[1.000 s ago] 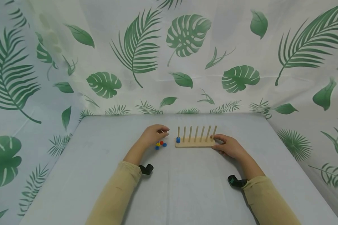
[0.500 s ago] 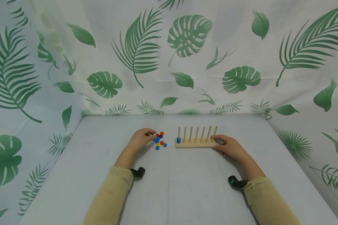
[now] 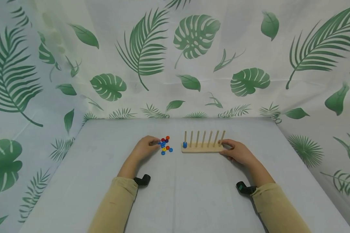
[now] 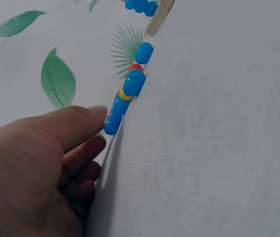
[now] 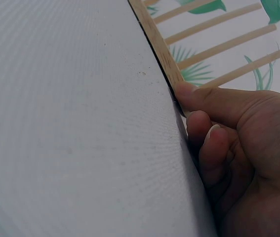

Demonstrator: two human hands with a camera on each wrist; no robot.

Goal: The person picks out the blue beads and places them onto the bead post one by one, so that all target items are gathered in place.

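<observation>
In the head view my left hand [image 3: 145, 148] is at the left edge of a small cluster of coloured beads [image 3: 163, 145]. Its thumb and fingertips pinch the outermost blue bead [image 4: 111, 124], seen close up in the left wrist view. Red, orange, yellow, dark purple and other blue beads lie beside it on the table. To the right stands a wooden peg board [image 3: 201, 150] with a row of upright pegs. Blue beads [image 3: 185, 145] sit stacked on its leftmost peg. My right hand [image 3: 239, 152] grips the board's right end, thumb along the near edge [image 5: 186, 91].
A white table [image 3: 192, 194] carries everything, with a leaf-printed curtain [image 3: 160, 58] rising behind its far edge and at both sides. Black wrist mounts [image 3: 143, 180] hang below both forearms. Bare tabletop separates the loose beads from the peg board.
My left hand has swung left and down from above the beads, uncovering most of them, and its fingertips have settled at the leftmost blue bead. My right hand and the peg board stay put.
</observation>
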